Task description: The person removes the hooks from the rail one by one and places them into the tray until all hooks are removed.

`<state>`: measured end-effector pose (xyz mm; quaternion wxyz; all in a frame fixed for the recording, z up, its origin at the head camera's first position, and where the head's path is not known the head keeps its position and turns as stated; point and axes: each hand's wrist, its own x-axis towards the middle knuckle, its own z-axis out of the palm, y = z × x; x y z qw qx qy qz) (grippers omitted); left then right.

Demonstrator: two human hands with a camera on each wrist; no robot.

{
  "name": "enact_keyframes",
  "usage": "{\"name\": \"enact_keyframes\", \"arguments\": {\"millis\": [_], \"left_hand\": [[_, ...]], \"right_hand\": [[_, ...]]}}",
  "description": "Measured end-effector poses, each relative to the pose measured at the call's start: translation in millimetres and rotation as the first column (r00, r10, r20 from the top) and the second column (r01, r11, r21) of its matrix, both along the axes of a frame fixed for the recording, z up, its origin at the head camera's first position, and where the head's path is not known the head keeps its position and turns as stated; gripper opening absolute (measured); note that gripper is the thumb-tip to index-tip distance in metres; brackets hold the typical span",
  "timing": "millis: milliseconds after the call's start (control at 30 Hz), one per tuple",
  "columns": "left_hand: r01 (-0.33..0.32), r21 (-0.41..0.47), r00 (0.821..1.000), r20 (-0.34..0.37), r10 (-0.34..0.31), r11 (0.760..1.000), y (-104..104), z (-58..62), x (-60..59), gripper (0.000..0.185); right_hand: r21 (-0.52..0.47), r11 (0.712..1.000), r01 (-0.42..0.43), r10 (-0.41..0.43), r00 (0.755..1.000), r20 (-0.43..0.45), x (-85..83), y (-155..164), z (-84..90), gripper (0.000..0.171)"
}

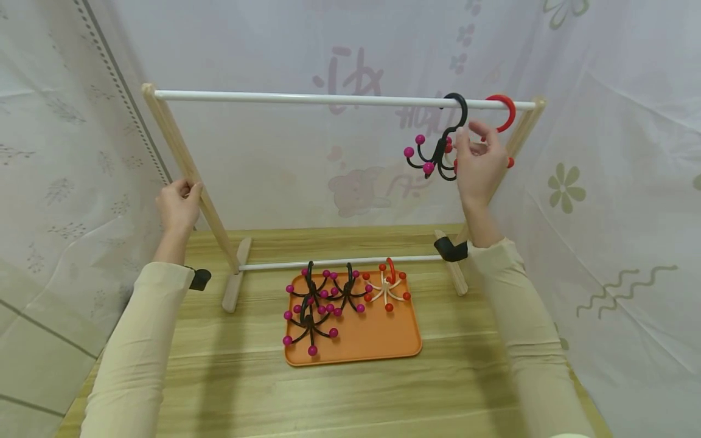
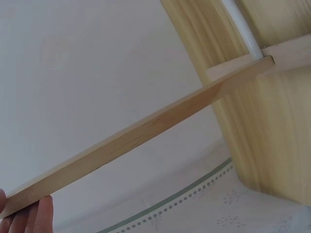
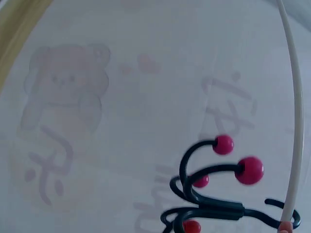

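Observation:
My left hand (image 1: 179,205) grips the left wooden upright (image 1: 185,152) of a rack, thumb on one face and fingers on the other. Over the white rail (image 1: 306,98) loops a black multi-arm hook hanger (image 1: 440,151) with pink ball tips. My right hand (image 1: 482,163) is raised beside its hook, the thumb tip right at the hook's neck and the forefinger spread a little away. In the right wrist view a fingertip (image 3: 285,227) shows at that hook. Behind the hand hangs another hanger by its red hook (image 1: 508,109), its body mostly hidden.
Below the rail an orange tray (image 1: 372,334) holds three black hangers with pink balls and a white-armed hanger (image 1: 386,288) with a red hook. A lower white bar (image 1: 405,260) joins the rack's wooden feet (image 1: 237,277). Patterned curtains surround the wood-grain table (image 1: 263,395).

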<state>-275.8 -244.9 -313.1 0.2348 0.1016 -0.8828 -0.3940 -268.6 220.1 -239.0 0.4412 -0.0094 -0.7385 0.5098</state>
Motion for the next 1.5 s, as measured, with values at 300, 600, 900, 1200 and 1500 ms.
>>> {"name": "enact_keyframes", "arguments": {"millis": [300,600,900,1200,1500], "left_hand": [[0.012,0.001,1.000,0.006,-0.012,1.000,-2.0,0.9,0.4,0.038],[0.004,0.002,1.000,0.017,-0.004,1.000,-1.6,0.8,0.5,0.039],[0.001,-0.009,1.000,0.029,-0.001,1.000,-0.8,1.9,0.6,0.039],[-0.014,-0.002,1.000,0.017,0.014,1.000,-1.7,1.4,-0.1,0.038],[-0.009,-0.010,1.000,0.024,0.009,1.000,-3.4,1.6,-0.6,0.038]], "right_hand": [[0.054,0.993,-0.106,0.088,0.961,0.262,-12.2,13.2,16.1,0.037],[-0.050,0.989,-0.142,0.151,0.934,0.323,-16.5,14.5,25.3,0.032],[-0.189,0.945,-0.269,0.299,0.941,0.158,-8.0,10.9,36.4,0.026],[-0.225,0.865,-0.447,0.445,0.893,-0.064,10.1,-1.6,42.8,0.019],[-0.147,0.842,-0.518,0.516,0.855,-0.058,28.6,-11.4,14.0,0.017]]}}
